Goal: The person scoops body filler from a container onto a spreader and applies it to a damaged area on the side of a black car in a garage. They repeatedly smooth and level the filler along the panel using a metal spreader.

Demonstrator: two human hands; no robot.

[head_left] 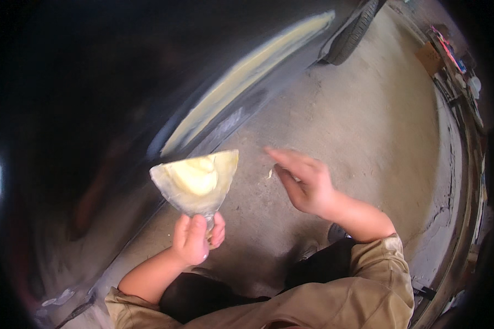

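Observation:
My left hand (195, 239) is closed around the short handle of a wide putty knife (220, 189), its blade tilted up and fanning out. A thick dollop of pale yellow putty (196, 176) lies on the blade. To the right, over the floor, my right hand (307, 183) is raised with its fingers pointing left and its thumb below, slightly blurred. Something thin seems pinched there, but I cannot make out what; a small yellowish bit (269, 174) shows beside the thumb tip. Ahead, a long streak of yellow filler (252, 68) runs along the dark car body panel (121, 71).
A car tyre (354, 35) stands at the top, past the filler streak. Concrete floor (368, 126) spreads to the right of the car. Along the far right edge run a cardboard box (430, 58) and assorted clutter. My knees are bent below my hands.

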